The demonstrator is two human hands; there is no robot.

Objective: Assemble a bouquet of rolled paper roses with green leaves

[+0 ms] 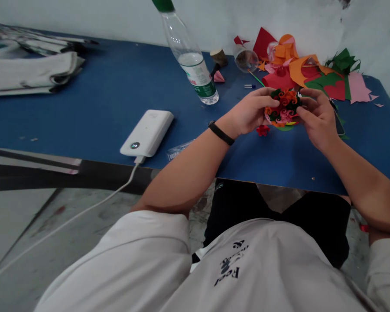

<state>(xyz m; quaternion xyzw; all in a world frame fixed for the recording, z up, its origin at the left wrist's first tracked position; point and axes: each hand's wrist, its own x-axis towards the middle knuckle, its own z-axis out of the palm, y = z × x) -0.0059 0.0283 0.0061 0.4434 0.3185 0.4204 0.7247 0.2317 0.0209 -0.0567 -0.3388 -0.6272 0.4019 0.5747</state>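
Between my two hands, just above the blue table, is a ball-shaped paper flower ornament (283, 106) with curled orange, red, pink and dark green pieces. My left hand (255, 108) grips its left side, thumb across the front. On the right side my right hand (318, 115) holds it with thumb and fingers. The back of the ornament and some fingertips are hidden. A small red paper flower (263, 130) lies on the table below my left fingers. Beyond my right hand, a dark flat device (339, 123) is partly covered.
Coloured paper scraps (312, 76) pile up at the back right, beside a tipped clear cup (246, 60). A plastic bottle (196, 71) stands left of them. A white power bank (147, 132) with a cable sits near the table's (117, 86) front edge. Folded bags (29, 71) lie far left.
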